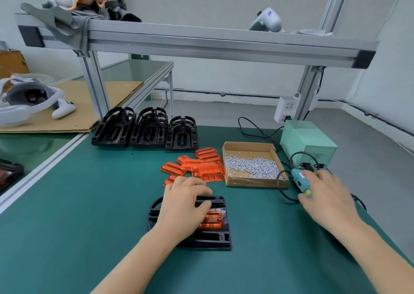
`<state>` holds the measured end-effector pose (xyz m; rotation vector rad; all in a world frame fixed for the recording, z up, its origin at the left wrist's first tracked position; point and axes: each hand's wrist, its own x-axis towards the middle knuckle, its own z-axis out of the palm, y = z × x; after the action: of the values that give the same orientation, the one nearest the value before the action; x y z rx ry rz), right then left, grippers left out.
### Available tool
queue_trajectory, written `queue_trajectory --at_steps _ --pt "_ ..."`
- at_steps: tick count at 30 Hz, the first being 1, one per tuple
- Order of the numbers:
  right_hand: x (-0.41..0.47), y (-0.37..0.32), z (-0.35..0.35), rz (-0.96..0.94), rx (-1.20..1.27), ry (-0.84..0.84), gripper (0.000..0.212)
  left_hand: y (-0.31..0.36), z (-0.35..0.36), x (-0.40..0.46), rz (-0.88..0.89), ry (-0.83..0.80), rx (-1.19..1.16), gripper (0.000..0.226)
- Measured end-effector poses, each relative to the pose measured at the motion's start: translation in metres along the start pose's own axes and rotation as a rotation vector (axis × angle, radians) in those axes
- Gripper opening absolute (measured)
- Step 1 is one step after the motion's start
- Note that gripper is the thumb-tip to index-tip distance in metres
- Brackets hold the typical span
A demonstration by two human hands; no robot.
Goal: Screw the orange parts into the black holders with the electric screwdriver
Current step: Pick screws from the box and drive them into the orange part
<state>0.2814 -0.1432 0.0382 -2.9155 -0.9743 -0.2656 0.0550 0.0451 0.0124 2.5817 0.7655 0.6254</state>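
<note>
A black holder (215,237) lies flat on the green mat in front of me, with an orange part (212,219) seated in it. My left hand (183,206) rests on top of both, fingers spread and pressing down. The teal electric screwdriver (301,181) lies on the mat to the right, beside the screw box. My right hand (329,195) is over its lower end, blurred, with fingers extended; whether it grips the tool I cannot tell. Several loose orange parts (197,166) lie in a pile behind the holder.
A cardboard box of silver screws (253,166) sits right of the orange pile. Stacks of black holders (145,130) stand at the back. A pale green power unit (309,146) with black cable is at the right. An aluminium frame (201,40) crosses overhead.
</note>
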Motion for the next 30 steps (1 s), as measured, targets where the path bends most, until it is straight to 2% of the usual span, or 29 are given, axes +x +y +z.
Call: queue_trajectory --at_steps 3,7,14,18,22,26,30 --pt "0.007 0.019 -0.001 0.143 -0.032 -0.13 0.054 0.017 0.003 0.025 0.035 0.012 -0.06 0.02" --pt "0.01 0.03 0.003 0.179 0.019 -0.304 0.051 0.038 0.015 0.066 0.02 -0.045 -0.118 0.02" --pt "0.013 0.035 0.006 0.17 0.046 -0.367 0.049 0.052 0.054 0.121 -0.039 -0.22 -0.013 0.019" --pt "0.016 0.036 0.004 0.161 0.103 -0.399 0.047 0.054 0.068 0.143 -0.101 -0.315 0.134 0.015" --pt "0.02 0.041 0.007 0.212 0.315 -0.432 0.035 0.059 0.073 0.154 -0.091 -0.365 0.272 0.022" --pt "0.02 0.042 0.004 0.325 0.927 -0.5 0.027 0.06 0.075 0.157 -0.094 -0.379 0.292 0.021" --pt "0.02 0.035 -0.009 0.338 1.269 -0.528 0.034 0.06 0.075 0.16 -0.102 -0.433 0.265 0.015"
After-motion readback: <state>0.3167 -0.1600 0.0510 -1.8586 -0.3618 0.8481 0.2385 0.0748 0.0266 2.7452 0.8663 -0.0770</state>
